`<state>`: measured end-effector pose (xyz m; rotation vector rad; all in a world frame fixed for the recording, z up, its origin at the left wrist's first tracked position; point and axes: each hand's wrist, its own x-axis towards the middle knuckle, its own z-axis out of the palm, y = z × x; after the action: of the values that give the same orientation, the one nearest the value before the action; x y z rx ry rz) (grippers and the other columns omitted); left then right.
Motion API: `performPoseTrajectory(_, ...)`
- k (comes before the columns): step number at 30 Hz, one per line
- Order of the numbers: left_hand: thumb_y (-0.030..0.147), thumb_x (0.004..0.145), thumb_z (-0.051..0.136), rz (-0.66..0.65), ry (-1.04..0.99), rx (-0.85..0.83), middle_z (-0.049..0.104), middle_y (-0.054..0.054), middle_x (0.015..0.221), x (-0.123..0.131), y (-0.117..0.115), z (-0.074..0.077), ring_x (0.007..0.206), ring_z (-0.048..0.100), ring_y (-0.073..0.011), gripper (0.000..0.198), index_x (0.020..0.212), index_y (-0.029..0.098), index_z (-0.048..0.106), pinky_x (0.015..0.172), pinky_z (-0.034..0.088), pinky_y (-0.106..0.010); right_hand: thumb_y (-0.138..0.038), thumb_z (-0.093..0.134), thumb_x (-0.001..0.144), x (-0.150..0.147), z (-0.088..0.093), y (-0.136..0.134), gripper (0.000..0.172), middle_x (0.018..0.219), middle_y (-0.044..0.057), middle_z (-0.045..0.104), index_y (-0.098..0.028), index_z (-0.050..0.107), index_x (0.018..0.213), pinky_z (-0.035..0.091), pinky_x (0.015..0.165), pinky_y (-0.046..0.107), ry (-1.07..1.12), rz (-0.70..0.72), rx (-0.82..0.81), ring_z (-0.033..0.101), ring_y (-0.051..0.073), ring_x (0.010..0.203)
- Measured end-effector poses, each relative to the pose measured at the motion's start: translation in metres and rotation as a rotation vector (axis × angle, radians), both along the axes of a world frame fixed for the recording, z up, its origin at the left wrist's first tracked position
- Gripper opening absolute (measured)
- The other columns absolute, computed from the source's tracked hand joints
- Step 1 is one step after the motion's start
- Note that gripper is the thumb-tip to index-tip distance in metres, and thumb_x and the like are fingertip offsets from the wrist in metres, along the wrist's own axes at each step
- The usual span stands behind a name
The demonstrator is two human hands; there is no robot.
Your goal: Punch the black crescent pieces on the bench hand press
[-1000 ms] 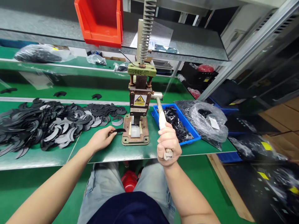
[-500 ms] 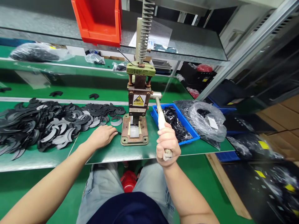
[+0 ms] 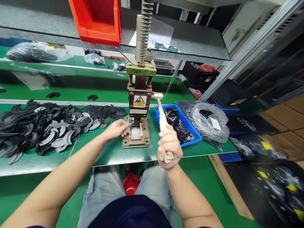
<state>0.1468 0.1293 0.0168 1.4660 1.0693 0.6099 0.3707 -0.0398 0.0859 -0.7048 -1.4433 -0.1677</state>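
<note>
1. Counter (image 3: 111, 153), green; it carries everything numbered below, and I sit at its near edge.
2. Pile of curved black pieces (image 3: 59, 124), spread over the counter to the left of my left hand.
3. Press (image 3: 140, 109), upright in front of me, between my two hands; its spring rises above, its base plate (image 3: 124, 142) lies flat on the counter.
4. Blue tray (image 3: 193, 142), just right of the press; it holds small black parts (image 3: 177, 123).
5. Lever (image 3: 162, 117), slanting from the press's right side down toward me; my right hand (image 3: 170, 145) is wrapped round its end.
6. White block (image 3: 136, 133), on the base plate, in front of the ram.
7. Thin piece (image 3: 129, 121), pinched between thumb and fingers of my left hand (image 3: 117, 129), the nearer hand; it lies at those fingertips, just left of the ram, over the base plate's left side; its visible length runs roughly rightward, toward the ram; whether it touches the plate, I cannot tell.
</note>
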Motion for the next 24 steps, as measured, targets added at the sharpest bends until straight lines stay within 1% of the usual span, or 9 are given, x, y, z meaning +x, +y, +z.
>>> performPoseTrajectory(3, 0.064, 0.085, 0.080, 0.002, 0.009, -0.078, 0.070, -0.001, 0.059, 0.015, 0.003, 0.000, 0.047, 0.064, -0.0152, 0.051, 0.091, 0.021, 0.053, 0.049, 0.049, -0.024, -0.021, 0.066, 0.088, 0.002, 0.001, -0.001, 0.009, 0.079, -0.003, 0.066, -0.025, 0.059, 0.084, 0.052, 0.114, 0.063, -0.019, 0.023, -0.006, 0.071, 0.021, 0.093)
performPoseTrajectory(6, 0.057, 0.086, 0.082, -0.011, 0.020, -0.144, 0.071, -0.003, 0.059, 0.023, 0.005, 0.002, 0.049, 0.067, -0.0166, 0.048, 0.090, 0.022, 0.050, 0.050, 0.052, -0.024, -0.020, 0.066, 0.087, 0.002, 0.000, -0.002, 0.009, 0.079, -0.003, 0.066, -0.025, 0.059, 0.084, 0.052, 0.114, 0.063, -0.019, 0.028, -0.010, 0.071, 0.021, 0.094)
performPoseTrajectory(10, 0.048, 0.090, 0.081, -0.020, 0.099, -0.181, 0.065, 0.001, 0.052, 0.028, 0.008, 0.005, 0.044, 0.064, -0.0160, 0.041, 0.090, 0.023, 0.049, 0.047, 0.050, -0.023, -0.022, 0.066, 0.088, 0.000, -0.002, -0.001, 0.009, 0.078, -0.003, 0.065, -0.026, 0.059, 0.084, 0.053, 0.114, 0.064, 0.000, 0.014, -0.003, 0.072, 0.022, 0.094)
performPoseTrajectory(13, 0.042, 0.094, 0.077, -0.035, 0.186, -0.190, 0.063, 0.002, 0.049, 0.033, 0.011, 0.009, 0.039, 0.060, -0.0149, 0.032, 0.091, 0.022, 0.053, 0.042, 0.044, -0.021, -0.024, 0.065, 0.089, -0.002, -0.004, 0.001, 0.009, 0.077, -0.003, 0.064, -0.026, 0.059, 0.083, 0.054, 0.113, 0.063, 0.029, 0.008, 0.009, 0.072, 0.022, 0.091)
performPoseTrajectory(15, 0.041, 0.093, 0.078, -0.031, 0.226, -0.212, 0.063, 0.001, 0.050, 0.036, 0.012, 0.013, 0.038, 0.059, -0.0148, 0.029, 0.093, 0.021, 0.057, 0.041, 0.042, -0.021, -0.026, 0.065, 0.090, -0.004, -0.004, 0.002, 0.010, 0.075, -0.003, 0.063, -0.026, 0.059, 0.082, 0.054, 0.112, 0.063, 0.051, -0.002, 0.018, 0.071, 0.021, 0.089)
performPoseTrajectory(20, 0.038, 0.087, 0.085, -0.014, 0.227, -0.246, 0.060, 0.005, 0.049, 0.038, 0.014, 0.022, 0.038, 0.056, -0.0136, 0.030, 0.097, 0.020, 0.064, 0.041, 0.041, -0.021, -0.024, 0.064, 0.091, -0.004, -0.003, 0.002, 0.009, 0.075, -0.002, 0.063, -0.026, 0.059, 0.083, 0.053, 0.113, 0.062, 0.058, -0.009, 0.026, 0.069, 0.021, 0.087)
performPoseTrajectory(24, 0.039, 0.087, 0.086, -0.017, 0.245, -0.241, 0.059, 0.005, 0.051, 0.040, 0.010, 0.024, 0.039, 0.056, -0.0125, 0.032, 0.098, 0.021, 0.063, 0.042, 0.041, -0.020, -0.022, 0.063, 0.091, -0.001, 0.000, 0.000, 0.007, 0.079, -0.002, 0.065, -0.024, 0.060, 0.085, 0.052, 0.115, 0.062, 0.011, 0.020, 0.005, 0.070, 0.021, 0.092)
